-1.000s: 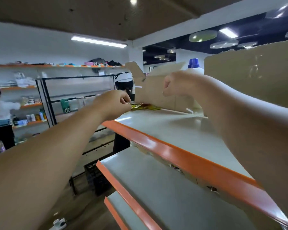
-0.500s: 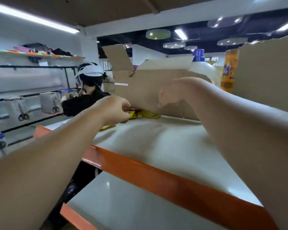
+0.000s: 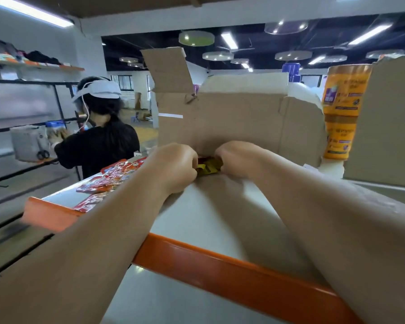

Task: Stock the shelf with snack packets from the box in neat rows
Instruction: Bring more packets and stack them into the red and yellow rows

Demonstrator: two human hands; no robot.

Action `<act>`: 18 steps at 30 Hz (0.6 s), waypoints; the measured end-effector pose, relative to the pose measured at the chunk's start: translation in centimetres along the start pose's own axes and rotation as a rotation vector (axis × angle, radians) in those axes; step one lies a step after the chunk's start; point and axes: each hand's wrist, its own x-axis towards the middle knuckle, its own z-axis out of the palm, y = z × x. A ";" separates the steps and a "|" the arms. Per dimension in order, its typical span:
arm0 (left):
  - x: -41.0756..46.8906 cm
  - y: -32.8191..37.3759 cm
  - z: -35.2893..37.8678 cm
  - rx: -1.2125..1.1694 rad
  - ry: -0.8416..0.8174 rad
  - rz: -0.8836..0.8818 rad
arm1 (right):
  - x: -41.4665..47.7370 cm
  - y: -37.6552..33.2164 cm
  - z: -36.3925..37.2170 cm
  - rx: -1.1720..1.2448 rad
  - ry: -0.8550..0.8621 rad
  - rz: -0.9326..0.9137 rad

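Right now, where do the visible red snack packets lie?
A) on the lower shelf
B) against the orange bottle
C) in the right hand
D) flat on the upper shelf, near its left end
D: the red snack packets lie flat on the upper shelf near its left end, left of the left hand.
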 end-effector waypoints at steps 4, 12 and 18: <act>-0.4 0.3 -0.1 -0.019 0.103 0.065 | -0.4 0.0 -0.4 -0.089 0.044 0.010; -1.7 1.2 -1.2 -0.638 0.482 0.223 | -3.1 3.8 -6.1 0.214 0.265 0.078; -1.8 2.0 -0.5 -0.754 0.103 0.451 | -4.5 6.5 -4.2 0.233 -0.396 0.376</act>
